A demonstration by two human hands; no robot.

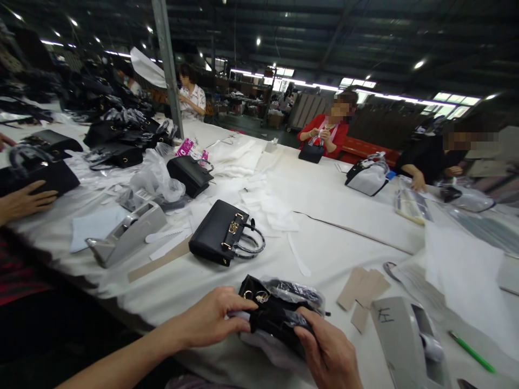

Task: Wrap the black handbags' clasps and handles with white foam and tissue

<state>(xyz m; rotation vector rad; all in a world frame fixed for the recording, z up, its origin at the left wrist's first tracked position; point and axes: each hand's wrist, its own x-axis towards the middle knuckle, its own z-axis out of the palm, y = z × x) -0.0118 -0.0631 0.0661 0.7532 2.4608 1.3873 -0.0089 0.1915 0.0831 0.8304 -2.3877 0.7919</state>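
Now, from far off, I see the right hand (324, 343) clamped on a black bag (275, 322) at its four o'clock end. The left hand (227, 319) pinches a pale bit (238, 314) at the ten o'clock end. The long side runs between them; neither is nearer. Beyond, at eleven o'clock, lies a gold-clasped bag (211, 232).

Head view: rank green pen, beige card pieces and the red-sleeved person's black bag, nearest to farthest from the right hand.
1. Beige card pieces: ahead and right of the right hand.
2. Green pen: farther right, past the tape dispenser.
3. Black bag: across the table.
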